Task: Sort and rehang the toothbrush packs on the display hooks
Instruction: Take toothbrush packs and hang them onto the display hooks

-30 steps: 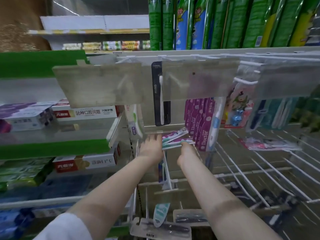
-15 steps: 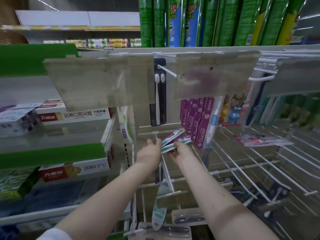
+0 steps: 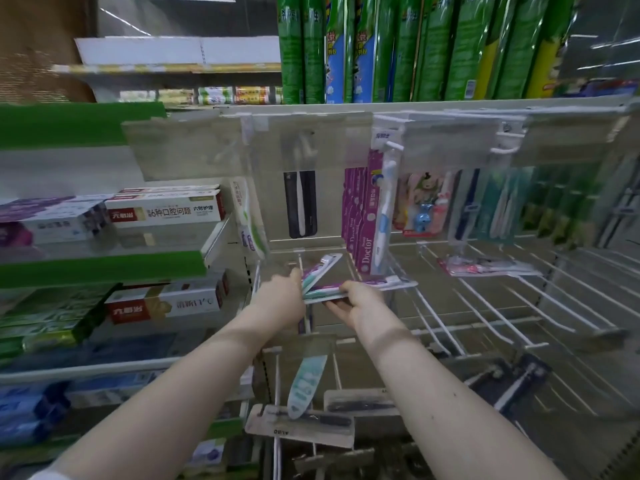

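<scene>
Hanging at one o'clock from the hands, a row of purple Doctor packs (image 3: pixel 360 216) crowds close above the work, its lower corners just beside the toothbrush packs (image 3: pixel 332 284) that the hands hold. A slim black twin-brush pack (image 3: pixel 300 202) hangs at twelve o'clock and a children's pack with a blue figure (image 3: pixel 420 207) at two. Cloudy clear plastic label panels (image 3: pixel 194 147) hang along the shelf edge above, veiling the tops of the hung goods. Long white wire hooks (image 3: pixel 485 306) jut toward the camera at three o'clock, some carrying a flat pink pack (image 3: pixel 481 266) laid across them. Glossy toothpaste cartons (image 3: pixel 166 211) sit on the green-edged shelf at nine o'clock, and tall green packets (image 3: pixel 381 46) stand on the top shelf. At six o'clock a teal pack (image 3: pixel 306 386) and dark-brushed card packs (image 3: pixel 301 422) hang lower. The toothbrush packs are thin, stiff blister cards in purple and teal, fanned, one tilted up. Both bare forearms reach forward, converging. The right hand (image 3: pixel 363 306) pinches the lower card, thumb on top, fingers beneath. The left hand (image 3: pixel 282 299) shows its back, fingertips at the fan's left end; whether it grips cannot be told.
</scene>
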Motion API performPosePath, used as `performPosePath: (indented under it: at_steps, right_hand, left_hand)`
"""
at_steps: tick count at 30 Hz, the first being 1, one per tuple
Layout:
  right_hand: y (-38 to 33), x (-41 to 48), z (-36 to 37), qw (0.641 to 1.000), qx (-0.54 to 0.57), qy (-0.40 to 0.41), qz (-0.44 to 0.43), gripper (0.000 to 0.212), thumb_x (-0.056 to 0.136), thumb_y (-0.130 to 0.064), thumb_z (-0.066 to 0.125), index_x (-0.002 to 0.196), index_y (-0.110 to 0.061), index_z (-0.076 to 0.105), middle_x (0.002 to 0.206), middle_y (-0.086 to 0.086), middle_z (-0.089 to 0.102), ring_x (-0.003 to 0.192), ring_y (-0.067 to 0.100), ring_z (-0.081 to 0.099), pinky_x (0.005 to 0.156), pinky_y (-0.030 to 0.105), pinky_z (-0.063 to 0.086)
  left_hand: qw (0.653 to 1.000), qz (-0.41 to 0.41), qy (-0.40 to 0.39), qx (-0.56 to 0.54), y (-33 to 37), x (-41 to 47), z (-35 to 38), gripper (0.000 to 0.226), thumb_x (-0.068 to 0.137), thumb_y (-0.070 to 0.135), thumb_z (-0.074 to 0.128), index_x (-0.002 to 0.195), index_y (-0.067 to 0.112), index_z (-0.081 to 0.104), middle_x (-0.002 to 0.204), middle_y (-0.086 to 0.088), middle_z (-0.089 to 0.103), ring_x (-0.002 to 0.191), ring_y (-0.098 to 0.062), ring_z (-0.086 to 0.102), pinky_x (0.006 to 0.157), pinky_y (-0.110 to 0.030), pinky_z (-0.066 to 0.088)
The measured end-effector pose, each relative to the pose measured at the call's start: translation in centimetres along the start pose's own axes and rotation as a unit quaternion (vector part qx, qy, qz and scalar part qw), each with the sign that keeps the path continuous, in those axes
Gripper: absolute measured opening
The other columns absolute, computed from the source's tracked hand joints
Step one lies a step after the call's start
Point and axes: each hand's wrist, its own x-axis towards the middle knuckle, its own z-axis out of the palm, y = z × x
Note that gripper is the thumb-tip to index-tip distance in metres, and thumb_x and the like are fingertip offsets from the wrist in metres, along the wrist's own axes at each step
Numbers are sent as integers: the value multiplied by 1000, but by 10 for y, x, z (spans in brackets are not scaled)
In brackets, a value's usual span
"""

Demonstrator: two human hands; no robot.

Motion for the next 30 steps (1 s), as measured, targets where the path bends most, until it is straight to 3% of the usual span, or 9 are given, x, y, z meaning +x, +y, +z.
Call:
performPosePath:
  at_steps: [2, 4, 8, 12, 14, 18, 25, 28, 30]
  right_hand:
    - [-6, -17, -13, 1000, 5, -15, 1, 18, 91, 11, 41, 105, 0, 44, 126, 30, 52, 114, 39, 56, 81, 45, 50]
    - [-11, -31, -26, 1000, 13, -25, 3, 20, 91, 11, 43, 108, 2, 46, 124, 31, 52, 113, 40, 56, 83, 47, 51]
    - [-14, -59, -50, 999, 8, -32, 22, 21, 90, 8, 48, 109, 1, 48, 116, 28, 56, 99, 36, 60, 73, 44, 53]
    - [-13, -85, -81, 999, -12, -51, 15, 6, 90, 6, 50, 90, 0, 50, 94, 20, 58, 87, 32, 62, 71, 41, 54]
    - [-12, -96, -97, 998, -9, -66, -3, 12, 88, 6, 51, 98, -1, 52, 102, 21, 60, 88, 30, 62, 67, 40, 55]
    - [-11, -119, -130, 996, -27, -83, -26, 38, 89, 3, 50, 126, -7, 47, 118, 14, 58, 89, 23, 61, 64, 35, 54]
    - [-9, -153, -162, 991, -64, -90, -70, 30, 94, -5, 46, 124, -11, 44, 103, 9, 60, 83, 18, 60, 69, 36, 51]
    - [-3, -166, -171, 982, -117, -99, -111, 23, 96, -9, 44, 119, -11, 45, 100, 10, 61, 86, 21, 61, 81, 41, 51]
    - [1, -174, -175, 974, -150, -109, -133, 22, 96, -10, 44, 118, -10, 48, 101, 11, 63, 91, 24, 62, 80, 38, 52]
  left_hand:
    - [1000, -21, -1, -13, 10, -18, -5, 37, 90, 8, 41, 127, 10, 35, 115, -21, 52, 101, -39, 57, 77, -40, 44]
    - [999, -45, -2, -19, 20, -34, -8, 31, 91, 13, 43, 121, 10, 37, 113, -19, 52, 99, -37, 57, 74, -39, 43]
    - [993, -109, -28, -23, 42, -67, -14, 36, 93, 21, 47, 125, 12, 34, 121, -18, 46, 107, -35, 52, 77, -39, 42]
    - [989, -135, -27, -59, 62, -107, -13, 38, 92, 13, 43, 127, 9, 31, 127, -22, 40, 109, -37, 51, 87, -42, 46]
    - [986, -141, -4, -91, 69, -125, -9, 44, 94, 20, 45, 132, 5, 29, 132, -24, 36, 113, -38, 51, 91, -42, 46]
    - [974, -144, 24, -175, 84, -165, 5, 55, 90, 36, 56, 130, 6, 34, 129, -19, 38, 108, -35, 53, 82, -37, 45]
    - [928, -148, 115, -323, 96, -202, 23, 50, 94, 49, 43, 125, 9, 43, 123, -11, 47, 95, -21, 53, 76, -34, 44]
    - [873, -133, 141, -447, 98, -211, 31, 40, 90, 38, 57, 119, 16, 43, 116, -8, 56, 93, -19, 61, 77, -39, 54]
    - [837, -142, 123, -514, 100, -218, 35, 44, 84, 30, 68, 115, 21, 39, 113, -5, 58, 93, -19, 66, 79, -43, 57]
